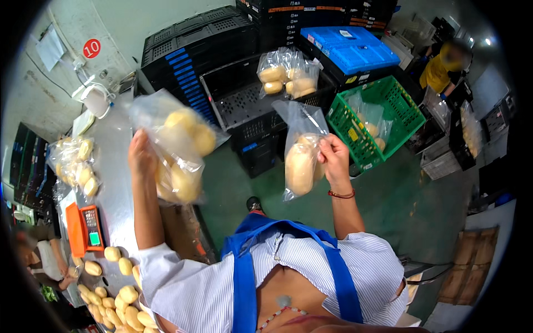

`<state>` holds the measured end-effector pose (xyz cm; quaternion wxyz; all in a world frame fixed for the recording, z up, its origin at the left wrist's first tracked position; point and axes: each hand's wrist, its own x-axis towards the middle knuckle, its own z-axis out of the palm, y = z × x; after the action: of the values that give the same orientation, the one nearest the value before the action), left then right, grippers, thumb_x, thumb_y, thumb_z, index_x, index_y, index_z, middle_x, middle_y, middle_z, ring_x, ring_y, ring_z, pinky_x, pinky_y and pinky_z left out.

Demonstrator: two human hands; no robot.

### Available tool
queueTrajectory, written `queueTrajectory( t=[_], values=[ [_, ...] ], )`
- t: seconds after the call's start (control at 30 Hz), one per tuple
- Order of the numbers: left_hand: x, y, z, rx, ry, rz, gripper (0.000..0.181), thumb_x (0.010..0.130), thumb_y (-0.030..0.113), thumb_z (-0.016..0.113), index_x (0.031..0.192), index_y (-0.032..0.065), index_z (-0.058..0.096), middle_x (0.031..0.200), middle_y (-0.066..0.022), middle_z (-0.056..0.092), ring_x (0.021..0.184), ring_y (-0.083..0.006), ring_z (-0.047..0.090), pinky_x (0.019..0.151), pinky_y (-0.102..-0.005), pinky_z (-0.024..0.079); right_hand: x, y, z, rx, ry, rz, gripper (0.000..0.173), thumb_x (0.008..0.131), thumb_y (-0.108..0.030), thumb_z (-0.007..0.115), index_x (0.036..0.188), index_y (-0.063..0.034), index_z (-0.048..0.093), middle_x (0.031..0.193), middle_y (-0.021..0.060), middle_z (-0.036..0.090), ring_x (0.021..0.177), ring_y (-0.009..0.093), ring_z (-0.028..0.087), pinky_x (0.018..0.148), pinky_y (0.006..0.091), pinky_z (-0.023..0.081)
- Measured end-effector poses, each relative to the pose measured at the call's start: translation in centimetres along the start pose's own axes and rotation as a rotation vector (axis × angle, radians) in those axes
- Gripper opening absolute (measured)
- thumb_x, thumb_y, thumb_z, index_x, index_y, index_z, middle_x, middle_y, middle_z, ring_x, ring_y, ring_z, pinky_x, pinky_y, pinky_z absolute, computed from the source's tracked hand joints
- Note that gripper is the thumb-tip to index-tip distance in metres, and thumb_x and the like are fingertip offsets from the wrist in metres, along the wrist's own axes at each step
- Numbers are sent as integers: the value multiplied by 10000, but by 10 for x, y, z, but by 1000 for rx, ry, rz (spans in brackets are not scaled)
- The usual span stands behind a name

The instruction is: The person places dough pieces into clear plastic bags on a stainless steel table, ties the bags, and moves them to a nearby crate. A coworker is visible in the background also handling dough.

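My left hand (143, 154) grips clear plastic with peeled potatoes (183, 179) inside, held up beside the steel table; whether this is one bag or two I cannot tell. Pinched in my right hand (334, 160) is another clear plastic bag of peeled potatoes (300, 166), hanging over the floor. Ahead, between my hands, stands an open black plastic crate (245, 98) with filled potato bags (287, 75) at its right end. Beyond my right hand a tilted green crate (377, 125) contains bagged potatoes (370, 127).
The steel table (114, 166) bears bagged potatoes (77, 166), an orange scale (85, 229) and loose peeled potatoes (120, 304). Stacked black crates (195, 41) and a blue folded crate (349, 48) stand against the wall. Co-workers are at the far right (437, 75) and lower left (50, 258).
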<state>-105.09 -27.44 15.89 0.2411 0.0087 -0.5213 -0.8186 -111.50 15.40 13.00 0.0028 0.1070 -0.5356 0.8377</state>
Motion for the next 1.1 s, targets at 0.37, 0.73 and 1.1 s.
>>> queueTrajectory(
  t=[0.37,0.73,1.1],
  values=[
    [272,-183,112,-113,-243,-247,199,844,229,519,852,33,556,845,-64,597,749,-159,570,710,-293,458,236,21,2,153,225,-200,112,841,-129,545,771,-49,511,651,-2,496,541,60,441,503,189,362],
    [387,-347,86,105,-199,-558,189,814,130,493,928,-7,555,871,-67,595,821,-174,555,778,-309,427,402,258,-66,-60,249,190,97,853,-115,509,829,-26,482,691,49,570,639,107,570,561,210,441],
    [421,-502,42,179,83,-568,99,820,126,518,770,53,563,729,14,548,671,-88,481,666,-227,397,415,334,-104,-300,326,422,100,852,-91,501,872,5,484,857,81,550,760,168,616,616,227,488]
  ],
)
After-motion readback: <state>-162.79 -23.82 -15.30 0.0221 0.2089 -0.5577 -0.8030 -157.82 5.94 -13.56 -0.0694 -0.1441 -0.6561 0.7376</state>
